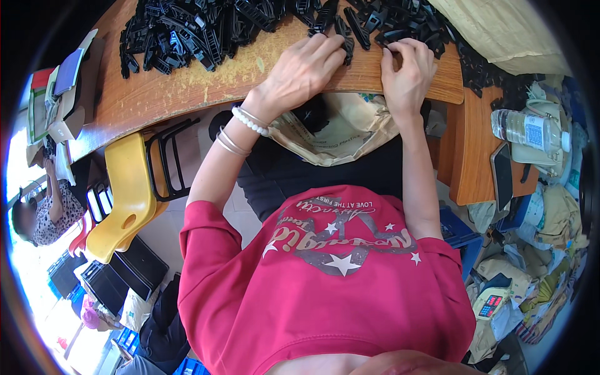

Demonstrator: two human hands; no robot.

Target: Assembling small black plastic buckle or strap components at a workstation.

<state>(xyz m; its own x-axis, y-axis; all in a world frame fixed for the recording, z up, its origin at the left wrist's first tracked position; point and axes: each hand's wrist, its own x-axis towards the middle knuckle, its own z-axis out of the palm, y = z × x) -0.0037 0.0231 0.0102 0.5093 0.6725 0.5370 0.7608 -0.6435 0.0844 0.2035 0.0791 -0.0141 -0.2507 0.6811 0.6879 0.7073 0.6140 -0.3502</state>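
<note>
Along the far side of the wooden table lies a heap of black plastic parts, long and ribbed. My left hand, with bracelets on its wrist, rests at the heap's near edge. Its fingers are bent down on a black plastic part that shows beside the fingertips. Just right of it, my right hand has curled fingers, with the thumb near the index finger at the edge of more black parts. What lies between those fingertips is hidden. A loose black part lies between the hands.
An open paper sack with something dark inside sits on my lap under the table edge. At right are a clear bottle, a phone and a big pale sack. A yellow chair stands left; another person is beyond.
</note>
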